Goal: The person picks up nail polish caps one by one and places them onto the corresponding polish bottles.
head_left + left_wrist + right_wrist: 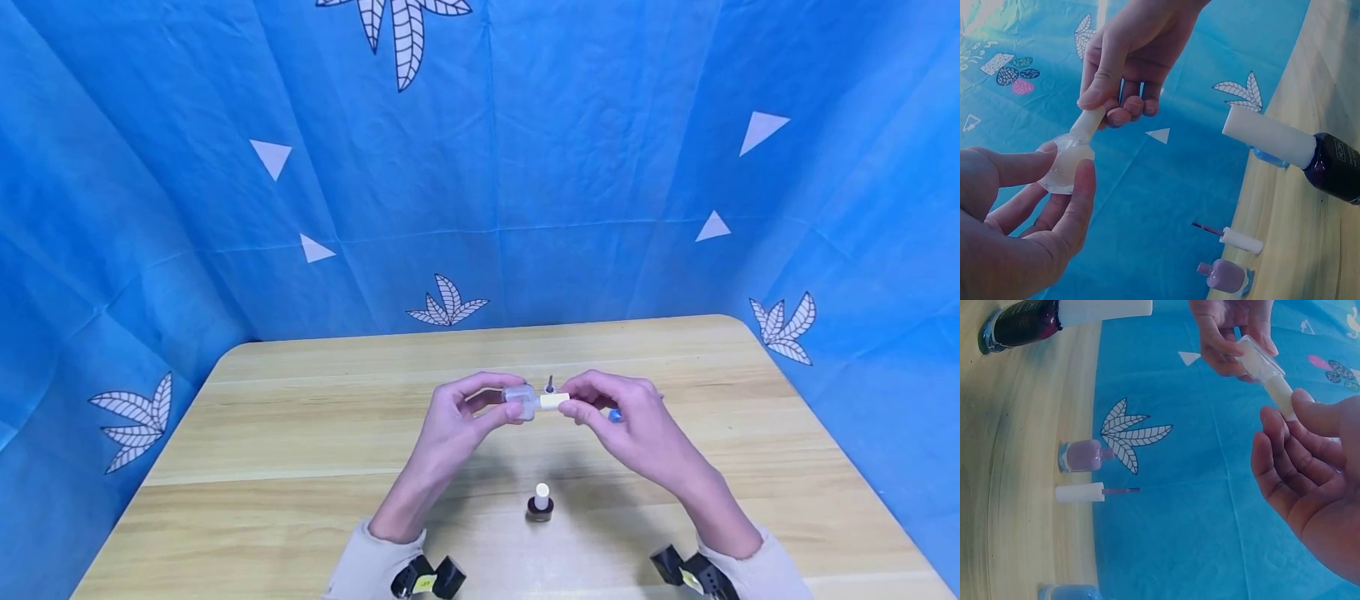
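Note:
Between finger and thumb, my left hand (pixel 465 417) holds a clear nail polish bottle (pixel 1067 167) with pale contents. My right hand (pixel 637 429) pinches the bottle's white cap (pixel 1280 394). The cap sits at the bottle's neck; I cannot tell how tightly. Bottle and cap lie sideways in the air above the table. Closer to me, a dark nail polish bottle (pixel 539 508) with a tall white cap stands upright. Farther back stands a mauve nail polish bottle (pixel 1083 455) without its cap. Its white brush cap (pixel 1080 492) stands beside it, brush pointing up.
A blue bottle (pixel 615 415) stands partly hidden behind my right hand. Everything stands on a light wooden table (pixel 300 433). A blue cloth (pixel 562 167) with leaf and triangle prints hangs around the table's back and sides.

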### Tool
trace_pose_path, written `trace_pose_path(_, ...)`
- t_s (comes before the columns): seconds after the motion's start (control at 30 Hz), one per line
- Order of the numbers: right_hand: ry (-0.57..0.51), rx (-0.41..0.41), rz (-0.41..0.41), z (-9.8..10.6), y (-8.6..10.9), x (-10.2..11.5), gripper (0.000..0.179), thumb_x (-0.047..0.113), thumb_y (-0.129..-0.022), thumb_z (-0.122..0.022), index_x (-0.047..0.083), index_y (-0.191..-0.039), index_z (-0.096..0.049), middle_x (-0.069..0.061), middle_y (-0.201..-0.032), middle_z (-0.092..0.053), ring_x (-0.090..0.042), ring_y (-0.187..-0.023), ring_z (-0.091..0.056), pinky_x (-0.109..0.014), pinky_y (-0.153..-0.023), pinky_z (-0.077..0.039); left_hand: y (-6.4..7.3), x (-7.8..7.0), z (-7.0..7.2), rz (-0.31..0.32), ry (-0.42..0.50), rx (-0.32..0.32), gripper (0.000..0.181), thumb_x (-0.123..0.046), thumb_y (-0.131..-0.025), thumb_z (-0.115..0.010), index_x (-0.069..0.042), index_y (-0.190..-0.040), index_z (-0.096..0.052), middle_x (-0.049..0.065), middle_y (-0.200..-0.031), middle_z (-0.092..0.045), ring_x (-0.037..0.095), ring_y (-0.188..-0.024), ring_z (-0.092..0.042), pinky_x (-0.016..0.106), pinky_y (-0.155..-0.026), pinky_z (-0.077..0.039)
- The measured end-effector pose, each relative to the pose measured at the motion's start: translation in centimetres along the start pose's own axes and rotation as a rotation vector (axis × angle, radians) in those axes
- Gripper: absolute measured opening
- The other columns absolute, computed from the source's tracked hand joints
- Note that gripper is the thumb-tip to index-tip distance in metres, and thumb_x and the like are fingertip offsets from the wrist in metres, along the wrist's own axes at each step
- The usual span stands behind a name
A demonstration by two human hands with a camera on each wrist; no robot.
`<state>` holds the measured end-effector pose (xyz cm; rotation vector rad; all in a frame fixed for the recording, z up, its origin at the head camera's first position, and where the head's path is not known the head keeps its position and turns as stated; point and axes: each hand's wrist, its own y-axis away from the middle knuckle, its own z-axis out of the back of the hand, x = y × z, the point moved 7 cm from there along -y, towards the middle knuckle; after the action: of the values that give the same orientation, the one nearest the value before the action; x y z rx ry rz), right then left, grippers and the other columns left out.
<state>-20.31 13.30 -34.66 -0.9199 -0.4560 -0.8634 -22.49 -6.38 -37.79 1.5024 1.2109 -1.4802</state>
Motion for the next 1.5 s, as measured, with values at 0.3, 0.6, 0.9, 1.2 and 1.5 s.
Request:
trace_pose_path(0.3,0.038,0.039,0.007,-0.3,0.0,-0.1,0.007,0.013,-0.100,-0.069,0.018,-0.096,-0.072,0.016,-0.074,-0.060,-0.006,-0.063,-0.056,-0.023,-0.047,-0.046,0.2,-0.2,-0.1,-0.005,-0.010,-0.007,0.029,0.002,-0.090,-0.077,0.001,-0.118,-0.073,0.014,-0.125,-0.067,0.028,-0.111,-0.066,0.041,-0.091,-0.061)
trace_pose_path(0.6,0.039,0.027,0.006,-0.2,0.1,0.0,0.012,0.012,-0.101,-0.067,0.023,-0.097,-0.072,0.016,-0.076,-0.062,-0.007,-0.062,-0.058,-0.023,-0.049,-0.048,0.2,-0.4,-0.1,-0.020,-0.030,-0.016,0.030,0.000,-0.088,-0.079,-0.003,-0.117,-0.074,0.013,-0.122,-0.068,0.029,-0.109,-0.066,0.039,-0.092,-0.061)
trace_pose_path(0.9,0.011,-0.006,0.029,-0.1,-0.1,0.3,0.017,0.009,-0.092,-0.078,0.016,-0.107,-0.074,0.013,-0.093,-0.074,-0.008,-0.074,-0.068,-0.026,-0.066,-0.060,0.0,-0.3,0.0,-0.026,-0.072,-0.007,0.028,-0.004,-0.090,-0.079,-0.005,-0.117,-0.074,0.011,-0.120,-0.070,0.027,-0.109,-0.067,0.037,-0.093,-0.060)
trace_pose_path(1.2,-0.008,-0.022,0.116,0.1,-0.2,1.1,0.024,0.002,-0.088,-0.080,0.019,-0.104,-0.073,0.009,-0.098,-0.074,-0.007,-0.077,-0.068,-0.023,-0.067,-0.060,0.2,0.1,-0.1,0.001,0.012,0.001,0.029,0.000,-0.091,-0.076,0.001,-0.120,-0.072,0.016,-0.121,-0.069,0.029,-0.107,-0.070,0.041,-0.091,-0.061)
trace_pose_path(1.5,0.013,-0.024,0.105,0.0,0.0,1.2,0.021,0.004,-0.090,-0.079,0.017,-0.104,-0.074,0.012,-0.091,-0.073,-0.006,-0.073,-0.066,-0.021,-0.059,-0.056,0.3,-0.2,0.0,-0.005,-0.063,-0.032,0.030,-0.006,-0.087,-0.082,-0.006,-0.116,-0.076,0.010,-0.119,-0.071,0.027,-0.107,-0.068,0.038,-0.091,-0.061)
